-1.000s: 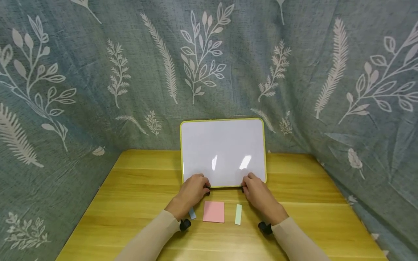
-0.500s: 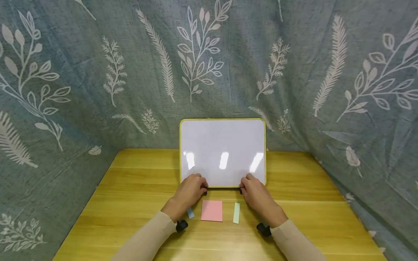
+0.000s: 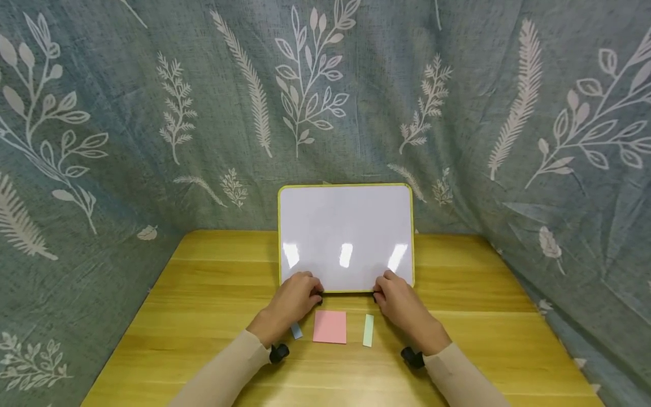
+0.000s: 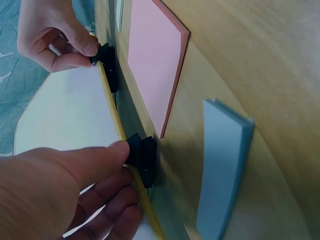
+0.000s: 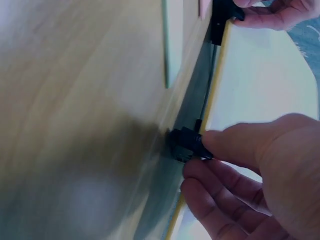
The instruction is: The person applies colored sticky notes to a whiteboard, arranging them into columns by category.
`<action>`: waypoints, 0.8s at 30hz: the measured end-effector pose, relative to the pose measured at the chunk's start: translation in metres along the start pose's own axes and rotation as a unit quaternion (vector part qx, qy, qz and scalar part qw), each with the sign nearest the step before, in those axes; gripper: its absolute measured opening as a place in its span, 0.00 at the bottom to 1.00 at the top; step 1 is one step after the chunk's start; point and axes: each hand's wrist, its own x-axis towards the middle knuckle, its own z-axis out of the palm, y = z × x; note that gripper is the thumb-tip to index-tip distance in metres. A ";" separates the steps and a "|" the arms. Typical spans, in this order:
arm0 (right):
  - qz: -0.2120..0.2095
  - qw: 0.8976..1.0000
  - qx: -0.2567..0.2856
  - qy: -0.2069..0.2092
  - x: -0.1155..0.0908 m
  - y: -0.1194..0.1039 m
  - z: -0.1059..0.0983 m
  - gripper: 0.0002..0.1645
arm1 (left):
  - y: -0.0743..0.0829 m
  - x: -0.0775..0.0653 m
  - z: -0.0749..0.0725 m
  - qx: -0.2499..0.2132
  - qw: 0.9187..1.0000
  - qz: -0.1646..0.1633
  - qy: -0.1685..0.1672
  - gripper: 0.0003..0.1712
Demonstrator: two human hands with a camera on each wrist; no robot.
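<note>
A whiteboard (image 3: 346,220) with a thin yellow frame stands upright at the back of the table, leaning slightly. Two black clips sit at its lower edge. My left hand (image 3: 296,295) pinches the left black clip (image 4: 142,159), thumb on its near side and the other fingers curled by the frame. On the opposite side, my right hand (image 3: 400,302) holds the right black clip (image 5: 187,141) between thumb and fingers. The clips are mostly covered by the hands in the head view but show well in the wrist views.
In front of the board lie a pink sticky-note pad (image 3: 329,327), a narrow pale green pad (image 3: 368,330) and a narrow blue pad (image 3: 296,330), partly behind the left wrist. A patterned green-grey curtain (image 3: 366,135) hangs around the wooden table (image 3: 458,339).
The light reflections on the whiteboard shifted between one second and half a second ago, as its tilt changed slightly. Both hands keep their grip on the clips.
</note>
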 end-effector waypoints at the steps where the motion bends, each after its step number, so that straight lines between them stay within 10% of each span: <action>1: 0.001 1.000 0.000 -0.004 -0.001 0.000 -0.001 0.07 | -0.001 -0.001 -0.001 -0.004 1.000 0.003 0.000 0.08; 24: -0.101 0.994 0.028 0.007 -0.009 -0.042 0.002 0.19 | -0.025 -0.073 -0.022 0.030 0.998 -0.032 -0.047 0.40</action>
